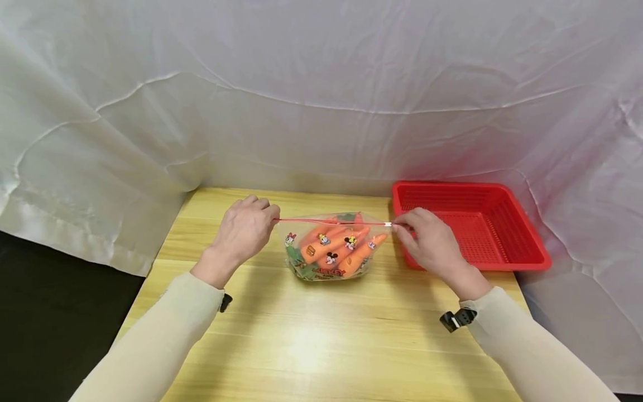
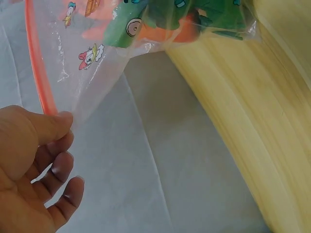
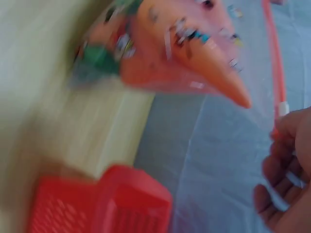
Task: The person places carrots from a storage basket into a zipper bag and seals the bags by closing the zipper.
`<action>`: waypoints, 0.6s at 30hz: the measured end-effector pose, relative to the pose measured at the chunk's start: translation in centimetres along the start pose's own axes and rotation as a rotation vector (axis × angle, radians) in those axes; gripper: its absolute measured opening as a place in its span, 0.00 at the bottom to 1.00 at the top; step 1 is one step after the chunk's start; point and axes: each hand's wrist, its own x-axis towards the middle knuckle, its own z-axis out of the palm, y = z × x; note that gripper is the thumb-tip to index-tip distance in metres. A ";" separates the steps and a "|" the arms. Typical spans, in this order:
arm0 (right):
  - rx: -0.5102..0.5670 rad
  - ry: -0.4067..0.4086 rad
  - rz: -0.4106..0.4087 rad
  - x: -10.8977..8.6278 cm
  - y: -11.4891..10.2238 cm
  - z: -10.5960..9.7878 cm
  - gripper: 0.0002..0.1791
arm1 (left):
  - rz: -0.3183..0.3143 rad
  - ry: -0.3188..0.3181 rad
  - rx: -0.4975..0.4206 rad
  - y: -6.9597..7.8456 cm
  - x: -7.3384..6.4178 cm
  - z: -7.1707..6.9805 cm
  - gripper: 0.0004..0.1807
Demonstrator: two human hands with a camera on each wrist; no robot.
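Note:
A clear zip bag point(image 1: 296, 271) printed with cartoon figures hangs between my two hands, its red zip strip point(image 1: 321, 221) stretched along the top. Inside it are several orange carrots point(image 1: 321, 248) with green tops. My left hand point(image 1: 246, 226) pinches the strip's left corner between thumb and forefinger, which shows clearly in the left wrist view. At the opposite end, my right hand point(image 1: 429, 240) pinches the corner right beside the white slider point(image 1: 387, 224). In the right wrist view, the slider point(image 3: 283, 108) sits just above the fingertips, and the other fingers are loosely curled.
A red plastic basket point(image 1: 522, 245) with a perforated bottom stands at the table's back right, close behind my right hand. The wooden table point(image 1: 281, 346) extends toward me. Pale grey cloth point(image 1: 321, 139) hangs behind the table and along its sides.

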 end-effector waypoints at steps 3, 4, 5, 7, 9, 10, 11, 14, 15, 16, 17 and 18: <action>0.218 -0.076 0.316 -0.3 -0.5 -0.6 0.15 | -0.011 0.005 -0.014 0.0 -0.1 0.0 0.04; 0.312 -0.101 0.406 -0.3 -0.6 -0.8 0.18 | -0.014 0.002 -0.018 0.0 -0.1 0.0 0.04; 0.417 -0.130 0.483 -0.3 -0.6 -1.0 0.20 | -0.017 0.000 -0.021 0.0 -0.1 -0.1 0.04; 0.632 -0.218 0.633 -0.1 -0.6 -1.1 0.23 | -0.020 -0.001 -0.025 0.0 -0.1 -0.2 0.04; 0.846 -0.291 0.759 0.1 -0.6 -0.9 0.23 | -0.020 -0.006 -0.026 0.0 -0.1 -0.3 0.04; 0.941 -0.316 0.817 0.1 -0.6 -0.8 0.22 | -0.020 -0.007 -0.027 0.0 -0.1 -0.3 0.04; 1.024 -0.332 0.869 0.2 -0.6 -0.6 0.21 | -0.019 -0.008 -0.028 0.0 -0.1 -0.4 0.04; 1.210 -0.347 0.975 0.5 -0.8 -0.4 0.19 | -0.014 -0.005 -0.029 0.0 -0.1 -0.4 0.04; 1.258 -0.340 0.998 0.6 -0.9 -0.3 0.18 | -0.013 -0.004 -0.030 0.0 -0.1 -0.4 0.04; 1.294 -0.333 1.016 0.6 -1.0 -0.3 0.18 | -0.012 -0.004 -0.031 0.0 -0.1 -0.4 0.04; 1.322 -0.328 1.029 0.7 -1.0 -0.3 0.17 | -0.011 -0.003 -0.033 0.0 -0.1 -0.4 0.04; 1.345 -0.322 1.040 0.8 -1.1 -0.3 0.17 | -0.010 -0.001 -0.035 0.0 -0.2 -0.3 0.04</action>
